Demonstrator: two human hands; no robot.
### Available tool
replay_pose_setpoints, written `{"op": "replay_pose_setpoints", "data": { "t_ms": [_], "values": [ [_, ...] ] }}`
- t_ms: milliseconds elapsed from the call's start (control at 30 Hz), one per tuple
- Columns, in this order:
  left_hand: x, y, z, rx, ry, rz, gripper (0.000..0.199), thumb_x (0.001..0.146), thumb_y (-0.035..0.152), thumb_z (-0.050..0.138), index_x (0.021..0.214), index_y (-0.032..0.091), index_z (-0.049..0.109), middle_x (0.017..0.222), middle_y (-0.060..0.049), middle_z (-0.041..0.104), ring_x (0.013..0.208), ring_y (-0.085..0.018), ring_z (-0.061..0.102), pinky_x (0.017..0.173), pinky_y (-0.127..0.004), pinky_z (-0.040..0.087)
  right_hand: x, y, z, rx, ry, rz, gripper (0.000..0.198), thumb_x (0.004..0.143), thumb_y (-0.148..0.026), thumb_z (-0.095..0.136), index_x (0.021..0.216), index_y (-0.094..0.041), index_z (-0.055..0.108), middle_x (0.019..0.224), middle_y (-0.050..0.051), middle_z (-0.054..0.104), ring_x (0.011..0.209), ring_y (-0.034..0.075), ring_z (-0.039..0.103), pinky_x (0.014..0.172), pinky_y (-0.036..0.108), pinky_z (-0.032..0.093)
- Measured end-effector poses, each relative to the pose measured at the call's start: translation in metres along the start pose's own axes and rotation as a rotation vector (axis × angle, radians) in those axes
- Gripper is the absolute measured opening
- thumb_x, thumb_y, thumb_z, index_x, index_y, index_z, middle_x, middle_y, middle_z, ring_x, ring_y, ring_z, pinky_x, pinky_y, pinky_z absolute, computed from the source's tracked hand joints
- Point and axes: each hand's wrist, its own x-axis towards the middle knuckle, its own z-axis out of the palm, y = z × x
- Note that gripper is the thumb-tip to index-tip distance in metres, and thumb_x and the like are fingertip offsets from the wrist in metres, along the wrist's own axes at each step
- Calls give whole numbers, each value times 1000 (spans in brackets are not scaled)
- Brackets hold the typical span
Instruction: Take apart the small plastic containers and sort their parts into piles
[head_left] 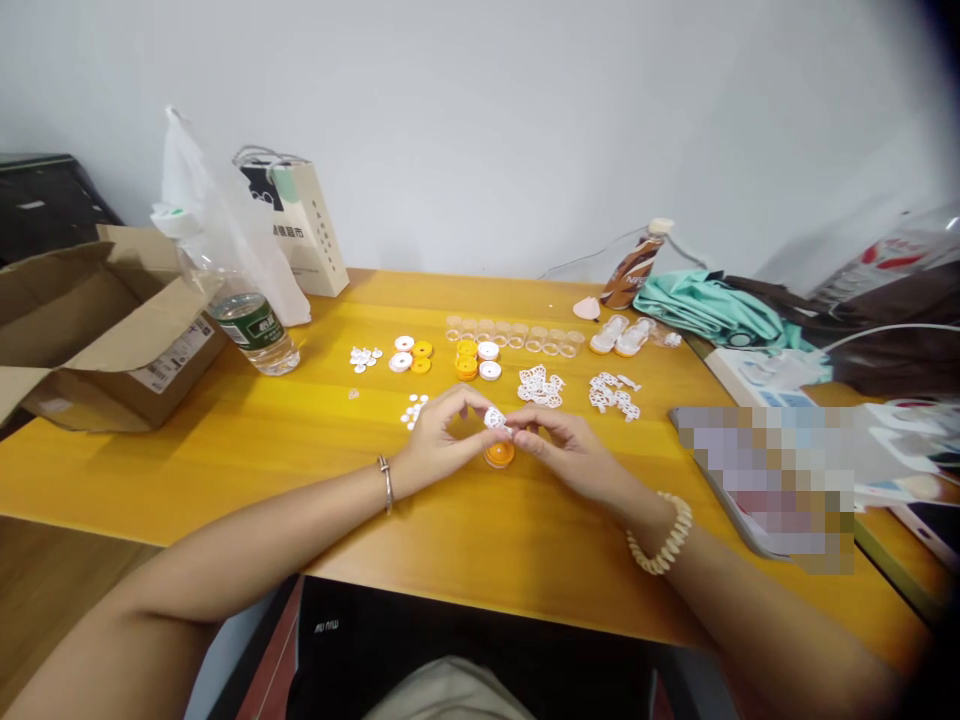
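Observation:
Between my two hands is a small white openwork plastic piece [494,418], held just above an orange disc [499,455] on the table. My left hand [452,428] pinches the piece between thumb and index finger. From the other side, my right hand [564,446] has its fingertips closed at the piece's edge. Two groups of white cut-out pieces [540,386] lie beyond my right hand. Small white discs [412,410] are scattered beside my left hand. Yellow round parts [466,360] and white round parts [489,361] sit farther back, before a row of clear cups [517,335].
An open cardboard box [142,340] and a tilted water bottle [255,325] stand at left, near a paper bag [307,230]. On the right are a brown drink bottle [636,268], green cloth [716,305], a power strip [757,378] and a tablet with a blurred screen [739,490].

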Motion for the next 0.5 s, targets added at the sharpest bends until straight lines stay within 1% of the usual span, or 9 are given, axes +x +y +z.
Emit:
{"op": "replay_pose_setpoints", "data": {
  "t_ms": [100, 200, 333, 400, 500],
  "values": [
    [-3, 2, 2, -5, 9, 59, 19, 71, 28, 67, 80, 17, 54, 72, 0, 54, 68, -11, 48, 63, -24, 39, -5, -3, 6, 128, -39, 1, 20, 83, -35, 52, 90, -19, 62, 83, 2, 64, 78, 15, 58, 74, 29, 45],
    [-3, 3, 2, -7, 4, 87, 18, 72, 28, 67, 81, 16, 55, 72, 0, 54, 67, -11, 49, 62, -24, 40, -7, -2, 9, 200, -57, -2, 18, 83, -33, 52, 86, -18, 62, 78, 1, 62, 75, 13, 57, 74, 28, 45],
    [-3, 5, 1, 20, -10, 151, 23, 70, 27, 69, 88, 17, 60, 76, -2, 59, 71, -12, 52, 65, -25, 42, -6, -4, 10, 209, -51, -17, 20, 83, -35, 52, 80, -18, 62, 76, 2, 61, 74, 13, 56, 73, 28, 46],
    [-4, 6, 1, 28, -8, 174, 26, 70, 27, 69, 93, 18, 61, 80, -3, 60, 73, -12, 54, 67, -26, 44, -6, -5, 9, 205, -43, -16, 21, 82, -36, 52, 79, -18, 63, 76, 1, 62, 73, 13, 57, 73, 28, 46],
    [-5, 8, 0, 34, -5, 175, 26, 71, 28, 67, 95, 19, 62, 81, -3, 61, 74, -12, 55, 68, -26, 46, -6, -4, 9, 200, -50, -9, 21, 82, -36, 52, 81, -19, 64, 77, 1, 62, 74, 13, 57, 73, 29, 47]
  ]
}}
